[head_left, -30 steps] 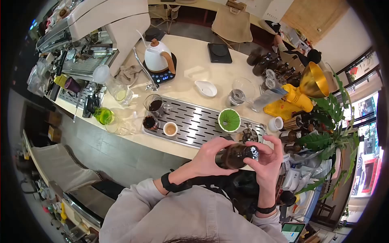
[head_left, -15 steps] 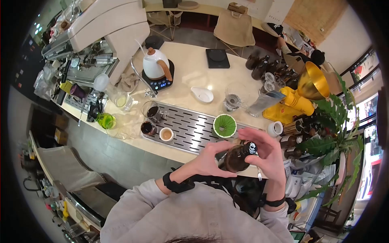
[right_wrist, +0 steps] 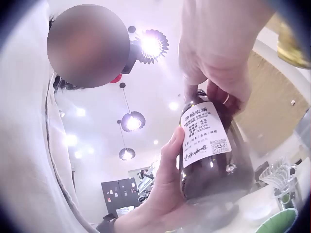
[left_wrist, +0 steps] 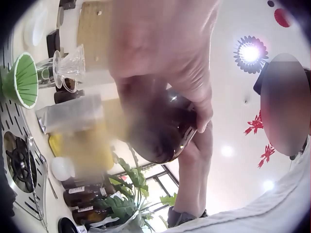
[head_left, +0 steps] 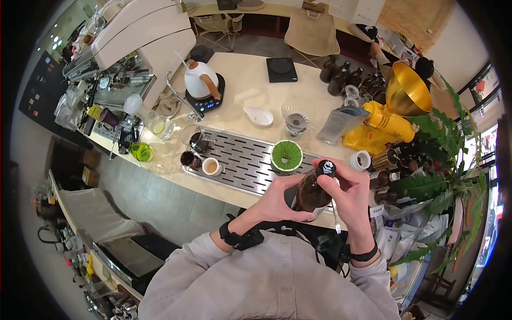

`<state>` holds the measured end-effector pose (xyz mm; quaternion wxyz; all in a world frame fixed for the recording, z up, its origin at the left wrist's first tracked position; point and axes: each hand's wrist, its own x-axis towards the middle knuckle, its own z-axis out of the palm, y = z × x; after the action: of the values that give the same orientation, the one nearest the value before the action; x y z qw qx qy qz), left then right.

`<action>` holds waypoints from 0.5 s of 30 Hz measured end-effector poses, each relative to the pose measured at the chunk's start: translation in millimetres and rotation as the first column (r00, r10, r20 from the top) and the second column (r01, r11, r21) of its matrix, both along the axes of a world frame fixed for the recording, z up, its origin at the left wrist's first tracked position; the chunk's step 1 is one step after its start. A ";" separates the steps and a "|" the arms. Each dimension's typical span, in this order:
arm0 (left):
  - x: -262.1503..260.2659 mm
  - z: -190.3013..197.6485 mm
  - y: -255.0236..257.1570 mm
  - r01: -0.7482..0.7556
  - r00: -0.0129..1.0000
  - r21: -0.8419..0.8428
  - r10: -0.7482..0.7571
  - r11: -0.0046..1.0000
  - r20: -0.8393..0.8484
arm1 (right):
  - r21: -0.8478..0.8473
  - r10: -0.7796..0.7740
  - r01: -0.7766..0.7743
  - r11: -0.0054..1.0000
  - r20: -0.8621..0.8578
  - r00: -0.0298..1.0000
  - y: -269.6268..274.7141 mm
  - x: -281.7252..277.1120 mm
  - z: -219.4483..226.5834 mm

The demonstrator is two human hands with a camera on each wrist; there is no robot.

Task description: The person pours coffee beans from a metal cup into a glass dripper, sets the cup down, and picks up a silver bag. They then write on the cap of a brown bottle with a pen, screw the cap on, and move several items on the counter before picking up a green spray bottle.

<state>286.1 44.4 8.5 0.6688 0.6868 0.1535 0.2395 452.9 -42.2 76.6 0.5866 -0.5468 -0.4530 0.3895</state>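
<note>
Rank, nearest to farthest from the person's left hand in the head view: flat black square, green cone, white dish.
From the left hand:
1. Green cone, on the slotted tray, just ahead.
2. White dish, beyond the tray.
3. Flat black square, near the counter's far edge.

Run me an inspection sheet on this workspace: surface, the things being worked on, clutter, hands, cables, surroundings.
Surface: pale counter with a slotted metal tray.
Job's things: brown bottle, off the counter, with a black cap and a white printed label.
Clutter: green ribbed cone, white kettle, black scale, gold funnel-shaped vessel.
Hands: left hand holds the bottle's body; right hand grips it near the cap.
Cables: lamp cord overhead; none made out on the counter.
Surroundings: folding chair, leafy plant.
</note>
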 end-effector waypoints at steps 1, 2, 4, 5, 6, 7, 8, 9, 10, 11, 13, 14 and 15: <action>-1.1 3.1 -0.6 -0.033 0.999 0.046 0.033 0.998 -0.002 | 0.014 -0.002 0.002 1.000 -0.001 1.000 1.9 -1.2 -1.2; -2.3 6.9 0.2 -0.067 0.998 0.093 0.068 0.993 0.000 | 0.029 -0.002 0.002 1.000 0.001 1.000 5.8 -2.5 -1.3; -5.3 8.5 3.3 -0.140 0.990 0.176 0.143 0.974 -0.002 | 0.053 0.000 -0.001 0.999 0.016 1.000 13.9 -4.5 -0.2; -7.2 8.4 4.2 -0.177 0.983 0.209 0.183 0.962 -0.009 | 0.059 0.002 -0.004 0.998 0.027 1.000 17.9 -5.8 0.6; -9.1 8.4 6.1 -0.214 0.975 0.242 0.224 0.947 -0.015 | 0.064 0.005 -0.007 0.998 0.039 0.999 22.4 -7.3 1.7; -11.2 8.4 8.5 -0.240 0.969 0.264 0.246 0.934 0.008 | 0.075 0.012 -0.016 0.997 0.062 0.998 27.0 -9.1 2.7; -13.4 8.2 11.1 -0.266 0.963 0.286 0.268 0.921 0.031 | 0.086 0.019 -0.026 0.996 0.084 0.996 31.4 -11.2 3.4; -16.6 8.1 14.9 -0.292 0.956 0.308 0.290 0.906 0.053 | 0.096 0.025 -0.036 0.995 0.106 0.994 35.8 -13.9 3.9; -21.0 10.5 19.3 -0.311 0.950 0.318 0.305 0.895 0.069 | 0.098 0.048 -0.062 0.993 0.143 0.989 40.1 -17.4 6.0; -26.8 8.4 26.3 -0.286 0.958 0.312 0.276 0.906 0.077 | 0.107 0.100 -0.118 0.987 0.160 0.982 46.0 -20.7 10.0; -40.6 1.0 42.1 -0.229 0.973 0.298 0.211 0.927 0.091 | 0.120 0.197 -0.222 0.968 0.192 0.961 56.2 -26.9 17.4; -45.8 0.3 48.5 -0.238 0.969 0.349 0.197 0.906 0.148 | 0.091 0.241 -0.260 0.961 0.176 0.954 59.7 -28.6 18.1; -51.2 0.0 52.7 -0.187 0.981 0.313 0.158 0.931 0.115 | 0.062 0.263 -0.276 0.959 0.164 0.951 63.1 -32.4 20.1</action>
<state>234.9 97.1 8.5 0.5301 0.7595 0.1426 0.3490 420.5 20.9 96.7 0.5135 -0.4832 -0.5835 0.4031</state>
